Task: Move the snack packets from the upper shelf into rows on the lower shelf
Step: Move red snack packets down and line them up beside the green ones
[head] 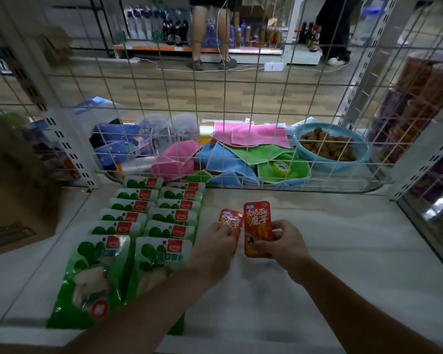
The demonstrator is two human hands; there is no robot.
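Near the centre of the frame, your left hand (215, 245) pinches the left red packet (232, 221) by its lower half, fingers curled over its face. Just beside it, your right hand (285, 242) grips the right red packet (256, 226) at its right edge, thumb on the printed front. Both packets stand lengthwise, side by side and nearly touching, over the white shelf (330, 251); whether either rests on it cannot be told. To the left of the hands, green packets (149, 218) lie in two overlapping columns that run from the lower left up to the wire mesh (215, 98). Behind the mesh lie coloured cloths (248, 149) and, to their right, a blue basket (363, 154) of brown pieces. At the left edge stands a cardboard box (13, 213).
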